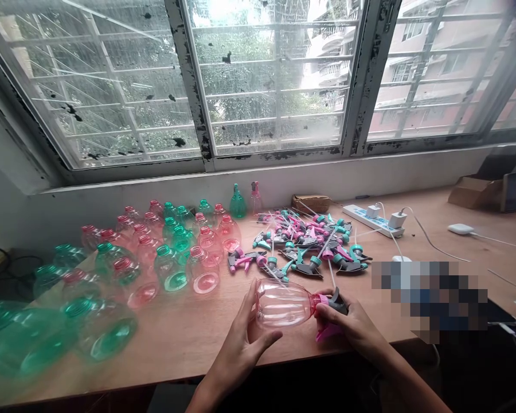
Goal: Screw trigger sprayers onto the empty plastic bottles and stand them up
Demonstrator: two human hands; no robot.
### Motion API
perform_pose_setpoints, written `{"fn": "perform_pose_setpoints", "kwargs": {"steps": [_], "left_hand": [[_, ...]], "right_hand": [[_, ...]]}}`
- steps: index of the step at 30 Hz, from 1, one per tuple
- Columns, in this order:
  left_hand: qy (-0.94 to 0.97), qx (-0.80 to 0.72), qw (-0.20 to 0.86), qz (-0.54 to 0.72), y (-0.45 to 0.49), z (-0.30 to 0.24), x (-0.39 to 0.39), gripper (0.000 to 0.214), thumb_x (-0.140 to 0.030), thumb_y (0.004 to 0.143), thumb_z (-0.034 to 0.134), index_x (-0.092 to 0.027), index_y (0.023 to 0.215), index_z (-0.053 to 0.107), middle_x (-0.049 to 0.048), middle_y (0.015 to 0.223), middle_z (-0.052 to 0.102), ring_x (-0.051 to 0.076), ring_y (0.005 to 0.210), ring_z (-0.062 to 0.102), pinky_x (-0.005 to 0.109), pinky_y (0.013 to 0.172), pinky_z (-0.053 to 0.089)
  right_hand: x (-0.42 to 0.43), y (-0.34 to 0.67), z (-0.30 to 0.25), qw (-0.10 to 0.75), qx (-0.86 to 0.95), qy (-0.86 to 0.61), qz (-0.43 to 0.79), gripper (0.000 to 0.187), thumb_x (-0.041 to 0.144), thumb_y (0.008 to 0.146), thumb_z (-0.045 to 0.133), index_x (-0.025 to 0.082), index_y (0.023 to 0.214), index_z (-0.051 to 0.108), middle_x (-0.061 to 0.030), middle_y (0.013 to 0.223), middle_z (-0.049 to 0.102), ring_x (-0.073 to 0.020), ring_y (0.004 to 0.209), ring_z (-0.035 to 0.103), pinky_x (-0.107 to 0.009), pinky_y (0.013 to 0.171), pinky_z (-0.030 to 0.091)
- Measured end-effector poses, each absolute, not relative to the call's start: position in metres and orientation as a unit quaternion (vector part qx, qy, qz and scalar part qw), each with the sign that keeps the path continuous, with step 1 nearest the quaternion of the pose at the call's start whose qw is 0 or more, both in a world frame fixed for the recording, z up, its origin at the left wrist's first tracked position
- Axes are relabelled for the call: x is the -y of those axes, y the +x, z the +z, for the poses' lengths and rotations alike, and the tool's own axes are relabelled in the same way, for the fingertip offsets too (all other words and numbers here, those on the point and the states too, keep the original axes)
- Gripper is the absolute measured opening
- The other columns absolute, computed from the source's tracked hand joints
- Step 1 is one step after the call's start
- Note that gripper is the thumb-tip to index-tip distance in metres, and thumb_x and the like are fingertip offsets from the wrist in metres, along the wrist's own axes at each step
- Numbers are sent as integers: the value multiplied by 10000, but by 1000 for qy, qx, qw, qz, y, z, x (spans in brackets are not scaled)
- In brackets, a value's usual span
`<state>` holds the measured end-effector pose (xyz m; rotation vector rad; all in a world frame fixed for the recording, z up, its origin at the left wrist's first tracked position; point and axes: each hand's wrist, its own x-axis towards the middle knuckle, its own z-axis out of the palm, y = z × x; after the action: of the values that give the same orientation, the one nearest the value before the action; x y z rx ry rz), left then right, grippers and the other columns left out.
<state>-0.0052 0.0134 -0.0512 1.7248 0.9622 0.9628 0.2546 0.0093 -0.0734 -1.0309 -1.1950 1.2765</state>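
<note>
A clear pink plastic bottle [284, 304] lies on its side above the table's front edge, its neck to the right. My left hand [247, 344] cups the bottle's base, thumb held away below it and fingers partly hidden behind. At the neck, my right hand [355, 324] grips a pink and dark grey trigger sprayer head [336, 303], which meets the bottle's mouth. How far the collar is screwed on, I cannot tell. Just beyond the bottle lies a heap of loose trigger sprayer heads [301, 235], pink, teal and grey, with thin white tubes.
Several open pink and green bottles [172, 269] stand at the left. Two bottles with sprayers, one green [237, 203] and one pink [255, 201], stand by the wall. A power strip [372, 219] with cables, a small cardboard box [311, 203] and a phone [514, 192] are farther back.
</note>
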Motion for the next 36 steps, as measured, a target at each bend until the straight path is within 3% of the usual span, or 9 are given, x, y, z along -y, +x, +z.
{"fn": "perform_pose_setpoints", "kwargs": {"steps": [4,7,11,16,19,26,32,36], "left_hand": [[709,-384,442,394,-4,-53,-11,810,-346,930,623,-373,1560,115,43,1634,243,307,1460,316,485,1211,203],[703,-395,446,388,-4,-50,-9,932,-386,869,704,-316,1572,94,62,1645,201,319,1486,243,482,1223,166],[687,-404,455,399,-3,-47,-10,911,-436,856,708,-246,1569,172,98,1627,252,321,1493,218,485,1228,149],[708,-382,445,394,-4,-50,-10,842,-342,912,656,-373,1559,118,55,1615,293,292,1441,356,488,1206,220],[708,-370,448,401,-4,-50,-8,834,-341,931,629,-411,1553,77,37,1635,241,287,1434,369,484,1195,250],[688,-391,472,388,-5,-51,-11,868,-434,901,653,-299,1571,118,94,1639,212,315,1460,311,477,1202,244],[700,-371,454,408,-4,-59,-13,726,-381,968,551,-379,1557,128,36,1652,180,296,1469,298,485,1207,225],[692,-386,455,405,-2,-51,-9,887,-388,891,677,-295,1572,117,99,1622,266,330,1470,286,506,1206,228]], "right_hand": [[-11,255,-74,539,499,-419,534,358,457,834,741,160,983,606,-11,623,711,-180,585,643,-296,613,511],[-9,255,-72,524,505,-424,539,376,452,825,753,160,1007,602,-10,632,712,-183,591,640,-303,615,514],[-8,255,-70,505,509,-444,538,398,443,799,780,160,1019,606,-15,649,723,-188,607,651,-295,613,508],[-9,254,-72,528,491,-431,542,406,480,807,756,159,998,596,-8,611,708,-183,568,642,-306,612,511],[-8,253,-72,528,488,-430,546,411,484,803,758,162,997,595,-10,616,708,-188,571,645,-314,612,516],[-6,254,-68,507,507,-442,539,389,462,792,777,159,977,618,-13,630,715,-181,591,647,-288,604,499],[-9,252,-70,548,480,-423,538,390,483,816,748,163,983,602,-7,638,697,-191,579,650,-319,604,536],[-8,252,-71,527,495,-431,540,396,463,806,766,162,1011,610,-17,648,707,-204,593,664,-328,600,548]]}}
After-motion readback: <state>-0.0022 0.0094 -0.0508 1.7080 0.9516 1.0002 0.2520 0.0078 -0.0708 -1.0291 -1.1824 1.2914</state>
